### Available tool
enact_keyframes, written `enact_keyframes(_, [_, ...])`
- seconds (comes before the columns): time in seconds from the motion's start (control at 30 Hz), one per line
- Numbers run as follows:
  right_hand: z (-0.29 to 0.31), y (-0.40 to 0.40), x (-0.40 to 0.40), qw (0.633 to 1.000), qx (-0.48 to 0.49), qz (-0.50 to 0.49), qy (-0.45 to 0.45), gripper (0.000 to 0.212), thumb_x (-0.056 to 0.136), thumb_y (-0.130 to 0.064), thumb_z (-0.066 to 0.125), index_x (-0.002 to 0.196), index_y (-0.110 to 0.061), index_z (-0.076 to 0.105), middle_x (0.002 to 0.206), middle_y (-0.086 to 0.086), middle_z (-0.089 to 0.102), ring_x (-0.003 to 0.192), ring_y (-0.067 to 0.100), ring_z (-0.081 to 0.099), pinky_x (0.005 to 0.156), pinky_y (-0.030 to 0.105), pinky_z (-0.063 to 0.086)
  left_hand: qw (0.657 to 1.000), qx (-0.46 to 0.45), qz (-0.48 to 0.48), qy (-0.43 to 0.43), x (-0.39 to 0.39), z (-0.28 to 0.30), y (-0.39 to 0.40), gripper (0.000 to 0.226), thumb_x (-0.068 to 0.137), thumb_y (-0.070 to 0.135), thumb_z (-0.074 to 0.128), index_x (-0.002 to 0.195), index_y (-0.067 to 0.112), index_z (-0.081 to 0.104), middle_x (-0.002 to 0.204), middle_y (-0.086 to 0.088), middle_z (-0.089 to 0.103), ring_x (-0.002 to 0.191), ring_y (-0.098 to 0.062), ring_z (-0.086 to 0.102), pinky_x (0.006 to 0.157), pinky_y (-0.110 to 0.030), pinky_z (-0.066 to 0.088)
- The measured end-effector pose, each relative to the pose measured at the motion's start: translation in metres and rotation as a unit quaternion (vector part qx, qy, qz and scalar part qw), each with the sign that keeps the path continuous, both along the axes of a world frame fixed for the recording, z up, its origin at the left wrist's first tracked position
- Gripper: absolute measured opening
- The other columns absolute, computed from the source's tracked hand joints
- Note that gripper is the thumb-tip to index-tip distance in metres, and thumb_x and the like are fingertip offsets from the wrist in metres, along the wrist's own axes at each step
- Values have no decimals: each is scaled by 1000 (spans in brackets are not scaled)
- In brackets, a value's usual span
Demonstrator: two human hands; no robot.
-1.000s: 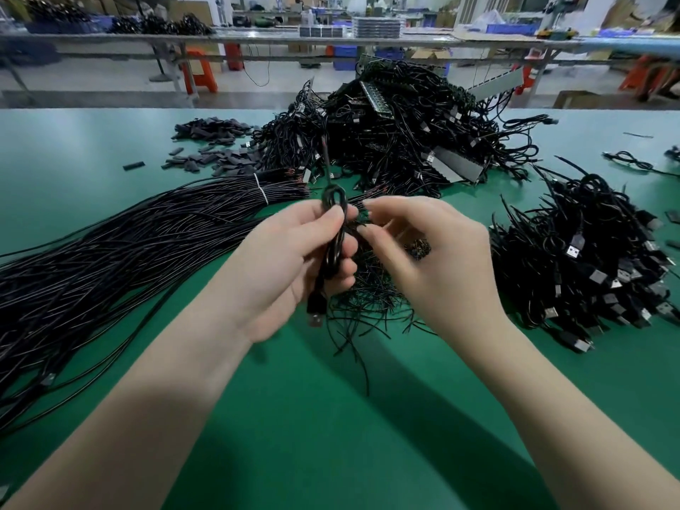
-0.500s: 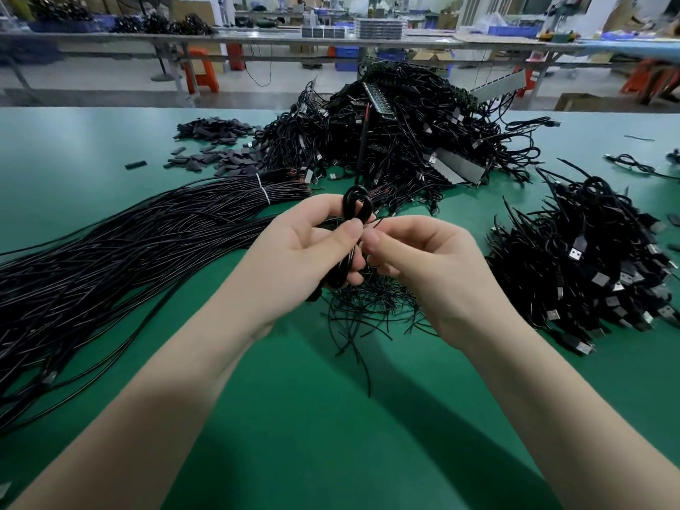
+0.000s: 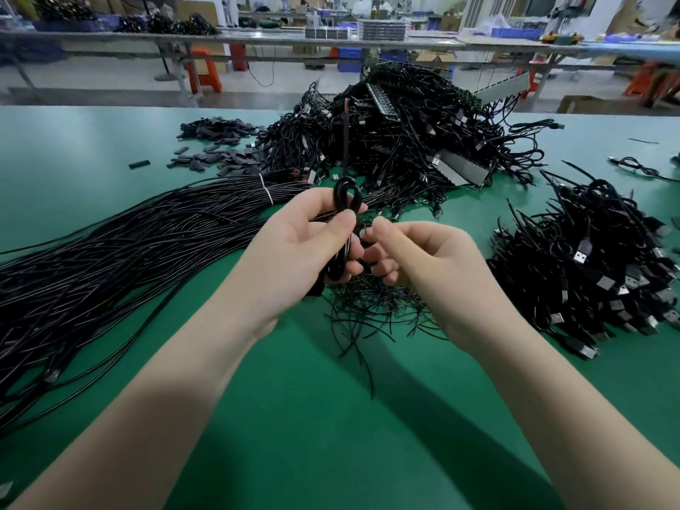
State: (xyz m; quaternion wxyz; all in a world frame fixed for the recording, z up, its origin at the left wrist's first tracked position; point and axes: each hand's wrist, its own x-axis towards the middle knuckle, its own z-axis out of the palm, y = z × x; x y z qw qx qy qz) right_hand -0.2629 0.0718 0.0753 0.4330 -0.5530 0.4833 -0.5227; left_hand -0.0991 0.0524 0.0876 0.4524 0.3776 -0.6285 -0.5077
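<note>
My left hand (image 3: 294, 248) grips a coiled black cable (image 3: 344, 195) upright above the green table (image 3: 279, 417); the coil's loop sticks out above my thumb and its lower part runs down behind my fingers. My right hand (image 3: 423, 259) is right beside it, fingers curled, thumb and forefinger pinching a thin black tie wire (image 3: 362, 230) at the coil's middle. Most of the tie is hidden between the fingertips.
A long bundle of straight black cables (image 3: 128, 252) lies to the left. A big tangled cable heap (image 3: 404, 141) fills the back centre. Coiled USB cables (image 3: 596, 266) pile up on the right. Loose tie wires (image 3: 368, 307) lie under my hands, small black sleeves (image 3: 217, 141) at back left.
Both hands have come closer together and dropped slightly. My right hand's fingers have curled tighter against the coil's middle, and the coil's loop now stands higher above my left thumb.
</note>
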Motion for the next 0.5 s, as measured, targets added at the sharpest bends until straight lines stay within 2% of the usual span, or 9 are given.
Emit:
enact_keyframes(0.1, [2, 1, -1, 996, 53, 45, -47, 27, 72, -44, 71, 77, -18, 77, 76, -1, 72, 67, 7, 59, 62, 19, 49, 998, -45, -14, -49, -1, 0, 3, 15, 98, 17, 54, 106, 24, 64, 67, 5, 66, 66, -9, 65, 75, -28, 58])
enact_keyframes(0.2, [5, 1, -4, 994, 59, 67, -64, 17, 72, -36, 73, 74, -20, 78, 73, -2, 69, 67, 7, 57, 65, 21, 48, 998, -35, -16, -41, -2, 1, 5, 14, 98, 17, 53, 107, 22, 64, 64, 6, 64, 64, -9, 64, 73, -33, 60])
enact_keyframes(0.23, [6, 2, -5, 996, 48, 57, -48, 14, 74, -33, 75, 73, -19, 77, 71, -2, 68, 67, 8, 56, 66, 24, 47, 998, -35, -12, -48, -2, 1, 6, 14, 99, 18, 53, 106, 23, 64, 63, 7, 64, 63, -9, 63, 73, -35, 59])
enact_keyframes(0.3, [5, 3, -6, 999, 9, 33, 1, 11, 80, -25, 76, 73, -17, 74, 68, 3, 65, 66, 11, 53, 66, 29, 44, 997, -33, 1, -73, -4, 2, 8, 14, 99, 20, 52, 103, 25, 64, 61, 8, 62, 59, -9, 62, 64, -31, 58])
enact_keyframes(0.37, [5, 5, -4, 995, -63, 1, 73, 9, 83, -17, 75, 75, -14, 72, 71, 5, 68, 67, 8, 56, 67, 27, 44, 998, 29, -11, -49, -6, 2, 9, 15, 100, 23, 51, 99, 24, 65, 60, 9, 58, 53, -8, 57, 55, -25, 54])
enact_keyframes(0.4, [4, 5, -2, 981, -132, -33, 141, 8, 83, -14, 75, 77, -12, 72, 74, 0, 69, 69, 6, 59, 68, 24, 45, 995, 90, -29, -14, -6, 2, 8, 16, 101, 24, 50, 96, 22, 66, 60, 9, 57, 50, -6, 53, 53, -24, 53])
enact_keyframes(0.47, [2, 6, 1, 902, -295, -110, 295, 4, 83, -8, 73, 79, -8, 71, 78, -1, 68, 74, 11, 60, 70, 24, 46, 977, 193, -68, 52, -4, 7, 8, 16, 97, 28, 54, 89, 20, 65, 61, 8, 56, 48, -5, 50, 50, -23, 52])
enact_keyframes(0.5, [0, 6, 3, 869, -345, -127, 331, 3, 83, -6, 72, 80, -6, 71, 79, 1, 67, 76, 15, 60, 71, 26, 47, 974, 209, -71, 59, -3, 8, 7, 14, 93, 30, 57, 88, 18, 63, 62, 6, 59, 48, -5, 52, 51, -23, 53])
